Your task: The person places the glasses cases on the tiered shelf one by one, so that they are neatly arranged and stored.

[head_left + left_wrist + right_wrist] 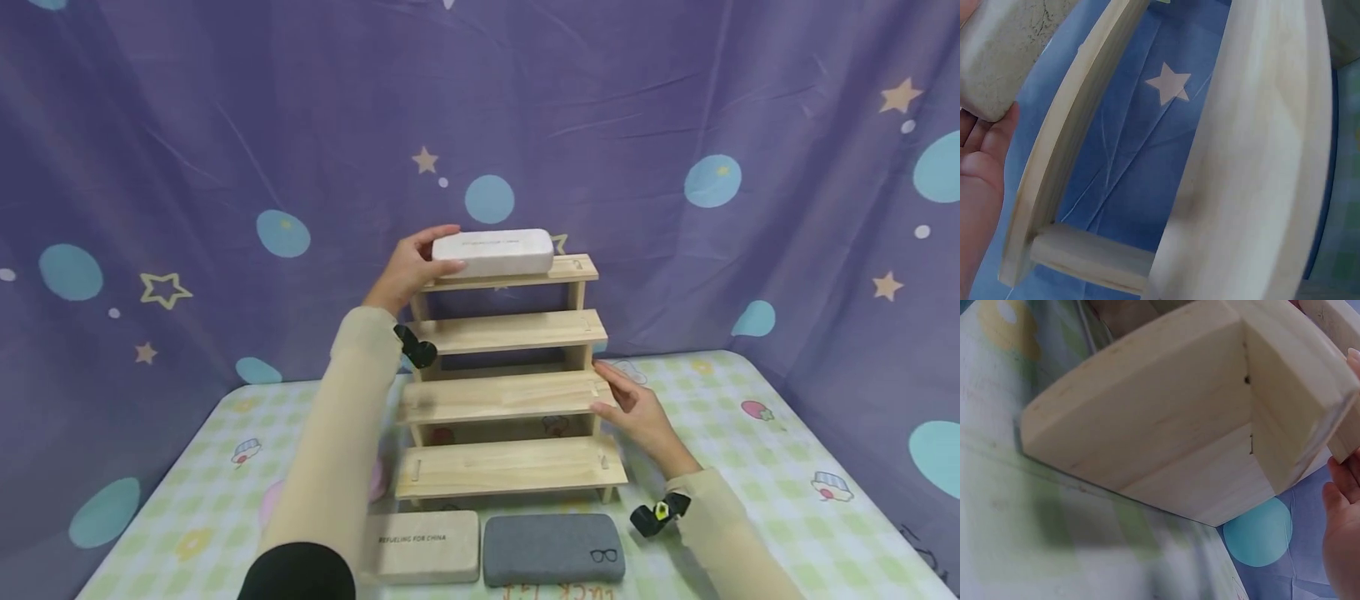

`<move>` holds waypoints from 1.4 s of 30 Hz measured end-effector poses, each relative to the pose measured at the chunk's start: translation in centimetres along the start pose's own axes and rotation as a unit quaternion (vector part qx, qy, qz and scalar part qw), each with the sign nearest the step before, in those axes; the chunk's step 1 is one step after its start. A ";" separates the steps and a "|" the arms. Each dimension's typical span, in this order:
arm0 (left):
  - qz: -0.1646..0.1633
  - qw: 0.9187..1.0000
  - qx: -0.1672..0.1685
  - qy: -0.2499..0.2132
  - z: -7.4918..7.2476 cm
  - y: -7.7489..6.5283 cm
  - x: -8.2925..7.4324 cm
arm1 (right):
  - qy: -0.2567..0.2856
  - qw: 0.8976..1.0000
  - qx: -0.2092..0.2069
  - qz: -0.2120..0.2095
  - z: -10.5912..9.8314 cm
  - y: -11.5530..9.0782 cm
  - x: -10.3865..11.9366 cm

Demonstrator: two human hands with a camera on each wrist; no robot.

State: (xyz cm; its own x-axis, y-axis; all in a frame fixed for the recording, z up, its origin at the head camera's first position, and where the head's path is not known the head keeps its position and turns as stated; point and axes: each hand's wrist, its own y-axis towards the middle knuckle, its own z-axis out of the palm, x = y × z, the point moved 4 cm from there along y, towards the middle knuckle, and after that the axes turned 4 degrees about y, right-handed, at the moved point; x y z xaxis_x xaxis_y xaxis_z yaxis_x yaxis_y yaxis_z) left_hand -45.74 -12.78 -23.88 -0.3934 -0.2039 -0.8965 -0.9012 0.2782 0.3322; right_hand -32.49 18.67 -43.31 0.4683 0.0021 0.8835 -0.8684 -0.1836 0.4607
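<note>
At the left end of a white glasses case (pixel 493 252), my left hand (pixel 412 265) grips it with the thumb in front and fingers behind. The case lies lengthwise over the top step of a wooden stepped rack (pixel 510 467); I cannot tell whether it touches the board. In the left wrist view, the case's rounded end (pixel 997 56) shows beside the fingers, with backdrop visible between case and plank. My right hand (pixel 637 412) holds the right end of the rack's second step from the bottom, thumb at the front edge and fingers at the back.
In front of the rack lie a beige glasses case (pixel 423 550) with printed lettering and a grey glasses case (pixel 553 552) with a spectacles mark. Part of a pink object (pixel 377 481) shows behind the left sleeve. A purple curtain (pixel 600 125) stands behind the checked tablecloth (pixel 720 417).
</note>
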 end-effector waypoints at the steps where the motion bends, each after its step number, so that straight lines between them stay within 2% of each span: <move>1: 0.001 1.000 0.002 -0.001 0.1 0.1 0.0 | 0.001 1.000 -0.001 -0.001 0.0 0.0 -0.1; 16: -0.031 0.999 0.012 0.025 0.5 0.5 0.2 | 0.015 1.000 -0.006 0.001 0.3 -0.1 -0.1; 25: -0.059 0.996 0.033 0.064 0.6 0.5 0.6 | 0.026 1.000 -0.001 0.000 0.4 -0.2 -0.1; 42: -0.081 0.991 0.044 0.102 0.9 0.8 0.4 | 0.025 1.000 -0.001 -0.005 0.0 -0.1 0.2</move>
State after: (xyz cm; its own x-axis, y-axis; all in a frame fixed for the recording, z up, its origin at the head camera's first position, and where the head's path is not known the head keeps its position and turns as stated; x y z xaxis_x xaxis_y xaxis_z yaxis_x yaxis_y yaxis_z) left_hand -46.45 -11.76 -24.24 -0.2821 -0.4355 -0.8549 -0.9397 0.3050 0.1547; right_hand -32.34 18.65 -43.22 0.4674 0.0534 0.8824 -0.8643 -0.1821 0.4688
